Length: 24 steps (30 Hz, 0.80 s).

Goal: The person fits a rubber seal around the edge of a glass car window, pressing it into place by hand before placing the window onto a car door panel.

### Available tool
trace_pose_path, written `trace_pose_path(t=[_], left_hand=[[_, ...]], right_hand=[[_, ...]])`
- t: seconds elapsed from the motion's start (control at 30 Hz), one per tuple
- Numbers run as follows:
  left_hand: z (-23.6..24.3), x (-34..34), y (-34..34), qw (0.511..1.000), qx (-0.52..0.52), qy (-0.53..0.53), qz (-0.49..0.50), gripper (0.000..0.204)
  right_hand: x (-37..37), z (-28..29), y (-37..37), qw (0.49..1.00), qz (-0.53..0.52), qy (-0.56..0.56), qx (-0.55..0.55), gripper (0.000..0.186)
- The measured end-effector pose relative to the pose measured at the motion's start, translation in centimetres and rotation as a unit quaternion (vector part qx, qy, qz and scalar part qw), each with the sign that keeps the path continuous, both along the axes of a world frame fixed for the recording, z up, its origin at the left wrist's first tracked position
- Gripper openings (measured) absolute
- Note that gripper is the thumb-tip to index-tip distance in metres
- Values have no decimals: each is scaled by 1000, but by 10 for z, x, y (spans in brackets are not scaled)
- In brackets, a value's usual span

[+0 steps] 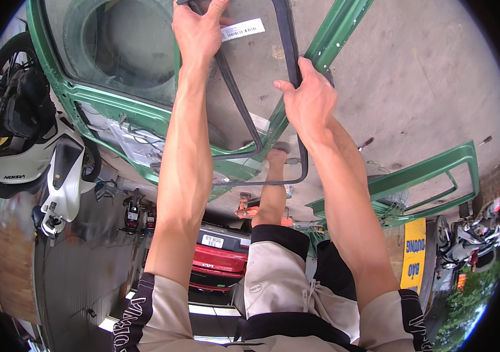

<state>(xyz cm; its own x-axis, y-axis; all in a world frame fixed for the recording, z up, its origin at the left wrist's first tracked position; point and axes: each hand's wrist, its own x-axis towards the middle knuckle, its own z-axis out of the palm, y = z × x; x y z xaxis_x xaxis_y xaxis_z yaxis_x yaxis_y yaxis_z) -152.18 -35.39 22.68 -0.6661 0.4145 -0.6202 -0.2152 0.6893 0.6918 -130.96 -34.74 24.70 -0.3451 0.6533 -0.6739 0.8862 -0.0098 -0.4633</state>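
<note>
A black rubber window seal point(291, 44) hangs in front of me in long bent loops. High up, my left hand point(198, 34) is closed on its upper part, beside a white printed label point(243, 29). To the right my right hand point(311, 98) curls round the seal's side, thumb sticking out to the left; its fingertips are partly hidden behind. A green vehicle door point(109, 97) with a glass pane lies behind my left arm. Behind the seal runs a slanting green frame bar point(335, 35), close to my right hand.
A second green door frame point(461, 170) lies at right, near a screwdriver point(367, 142). A white motorbike point(62, 170) stands at left. A red car point(219, 264) and orange tools point(245, 208) are beyond my bare foot point(275, 157).
</note>
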Motion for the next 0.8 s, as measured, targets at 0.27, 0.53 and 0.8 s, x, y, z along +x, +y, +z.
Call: trace_pose_path(t=[0.27, 0.53, 0.8], left_hand=[[-16, 34, -42, 992, -91, 76, -40, 47], [22, 142, -155, 981, -153, -43, -110, 50], [8, 86, -186, 965, -58, -217, -137, 62]], right_hand=[[2, -1, 3, 999, -2, 37, 20, 54], [4, -10, -15, 998, 18, 13, 58, 64], [6, -2, -27, 995, 17, 58, 75, 68]])
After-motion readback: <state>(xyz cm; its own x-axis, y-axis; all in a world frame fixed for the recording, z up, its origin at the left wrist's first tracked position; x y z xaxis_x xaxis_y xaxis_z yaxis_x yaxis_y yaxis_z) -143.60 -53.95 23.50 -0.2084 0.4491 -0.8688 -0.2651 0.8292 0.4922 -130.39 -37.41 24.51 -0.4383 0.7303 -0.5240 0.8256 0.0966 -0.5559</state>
